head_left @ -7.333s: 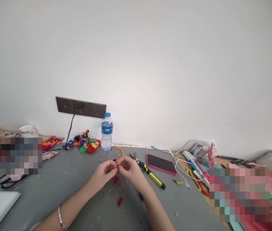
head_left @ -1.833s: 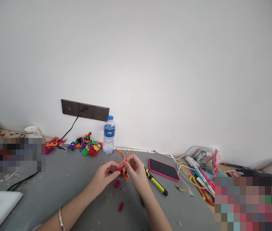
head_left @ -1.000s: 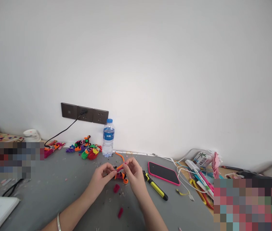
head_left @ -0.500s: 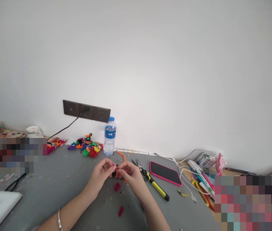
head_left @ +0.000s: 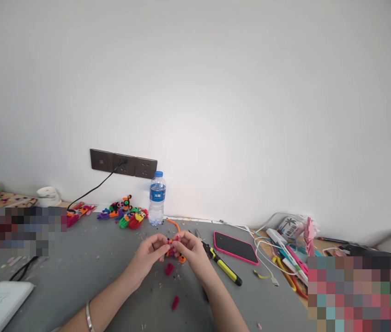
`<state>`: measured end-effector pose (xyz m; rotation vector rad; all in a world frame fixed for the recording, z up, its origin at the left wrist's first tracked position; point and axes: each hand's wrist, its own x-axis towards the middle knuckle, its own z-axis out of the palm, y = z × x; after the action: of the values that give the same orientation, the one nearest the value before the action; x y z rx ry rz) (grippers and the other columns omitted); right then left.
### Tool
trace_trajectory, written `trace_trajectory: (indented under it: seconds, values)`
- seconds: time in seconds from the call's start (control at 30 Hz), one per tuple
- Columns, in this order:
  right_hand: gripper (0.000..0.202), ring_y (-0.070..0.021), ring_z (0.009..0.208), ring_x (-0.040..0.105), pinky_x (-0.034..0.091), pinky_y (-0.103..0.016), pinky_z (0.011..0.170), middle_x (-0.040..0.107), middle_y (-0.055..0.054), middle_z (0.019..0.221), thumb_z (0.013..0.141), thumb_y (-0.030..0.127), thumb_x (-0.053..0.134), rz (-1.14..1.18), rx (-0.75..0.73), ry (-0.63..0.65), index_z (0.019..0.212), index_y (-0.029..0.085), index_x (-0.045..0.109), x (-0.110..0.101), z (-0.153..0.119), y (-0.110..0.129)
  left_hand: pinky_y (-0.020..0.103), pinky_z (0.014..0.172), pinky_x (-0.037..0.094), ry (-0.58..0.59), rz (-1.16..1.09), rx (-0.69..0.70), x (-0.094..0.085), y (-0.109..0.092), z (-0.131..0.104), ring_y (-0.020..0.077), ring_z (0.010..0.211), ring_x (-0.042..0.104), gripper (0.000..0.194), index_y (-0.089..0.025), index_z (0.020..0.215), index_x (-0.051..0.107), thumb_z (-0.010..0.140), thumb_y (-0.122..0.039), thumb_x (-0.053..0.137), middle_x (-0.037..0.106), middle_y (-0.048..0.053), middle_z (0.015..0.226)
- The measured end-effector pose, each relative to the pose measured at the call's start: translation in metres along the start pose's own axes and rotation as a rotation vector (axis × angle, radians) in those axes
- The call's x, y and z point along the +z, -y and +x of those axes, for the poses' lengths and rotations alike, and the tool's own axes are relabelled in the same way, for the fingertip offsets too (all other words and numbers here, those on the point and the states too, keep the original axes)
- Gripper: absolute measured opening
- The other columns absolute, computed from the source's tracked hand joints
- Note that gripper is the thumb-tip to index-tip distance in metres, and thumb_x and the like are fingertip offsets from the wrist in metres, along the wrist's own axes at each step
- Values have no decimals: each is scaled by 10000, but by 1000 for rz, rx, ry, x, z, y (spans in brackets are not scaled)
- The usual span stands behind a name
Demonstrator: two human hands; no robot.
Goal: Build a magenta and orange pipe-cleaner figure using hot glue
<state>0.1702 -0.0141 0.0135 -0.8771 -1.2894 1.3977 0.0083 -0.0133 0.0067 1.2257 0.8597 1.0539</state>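
Between my two hands, over the grey table mat (head_left: 112,276), is a small pipe-cleaner figure (head_left: 172,251) in orange, magenta and black. My left hand (head_left: 153,251) pinches its left side with thumb and forefinger. My right hand (head_left: 189,251) pinches its right side, and the fingers cover much of it. An orange pipe cleaner (head_left: 173,224) lies on the mat just beyond the hands. Closer to me are a magenta fuzzy piece (head_left: 169,269) and a second magenta piece (head_left: 175,303).
Pliers with yellow-black handles (head_left: 228,271) and a pink-cased phone (head_left: 236,247) lie at right. A water bottle (head_left: 157,198) stands by the wall, beside several finished pipe-cleaner figures (head_left: 135,217). A white box-shaped device (head_left: 3,302) sits at left; cables (head_left: 261,249) tangle at right.
The figure has turned between my fingers, so more of its magenta and orange parts show below them. Both hands keep their pinch. The view has shifted slightly.
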Motion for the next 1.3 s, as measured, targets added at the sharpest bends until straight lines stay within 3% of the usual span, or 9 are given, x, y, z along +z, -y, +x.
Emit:
trace_trajectory:
  seconds: [0.33, 0.53, 0.7, 0.83, 1.07, 1.3]
  values:
    - [276, -99, 575, 565, 446, -231, 579, 627, 10, 711, 732, 369, 749, 15, 48, 103, 904, 165, 678, -3, -3, 3, 215, 561, 364, 104, -117, -90, -1, -4, -1, 108, 587, 496, 271, -162, 726, 596, 737, -408, 710, 603, -10, 663]
    - [267, -112, 556, 571, 460, -252, 588, 617, 12, 632, 690, 362, 780, 61, 118, 255, 767, 146, 643, -6, -9, 13, 218, 548, 352, 280, -73, -127, -3, -10, -2, 137, 619, 567, 291, -162, 687, 564, 689, -377, 759, 677, 30, 673]
    - [328, -101, 524, 570, 420, -226, 545, 623, 15, 624, 689, 421, 771, 10, 116, 97, 726, 152, 587, -3, -5, 11, 221, 585, 395, 120, 66, 16, -5, -7, -1, 127, 616, 542, 235, -168, 738, 647, 756, -398, 691, 648, 1, 673]
    - [369, -99, 507, 564, 395, -217, 520, 617, 25, 602, 668, 454, 777, -16, 116, 18, 697, 164, 551, 0, -2, 6, 252, 630, 443, 92, 162, 126, -8, 1, 4, 170, 676, 592, 216, -166, 787, 697, 745, -378, 700, 682, 32, 706]
    - [345, -105, 561, 585, 426, -229, 580, 639, 7, 684, 712, 434, 756, 114, 121, 86, 723, 167, 538, 2, -4, 4, 268, 656, 465, 38, 207, 264, -11, 7, 6, 187, 717, 605, 175, -170, 738, 721, 778, -330, 662, 675, 52, 756]
    - [313, -116, 646, 616, 458, -247, 663, 633, 7, 758, 704, 383, 777, 221, 119, 128, 812, 177, 568, 5, -7, 13, 262, 628, 438, -69, 274, 300, -12, 1, 4, 198, 717, 586, 194, -183, 694, 720, 784, -338, 648, 671, 56, 737]
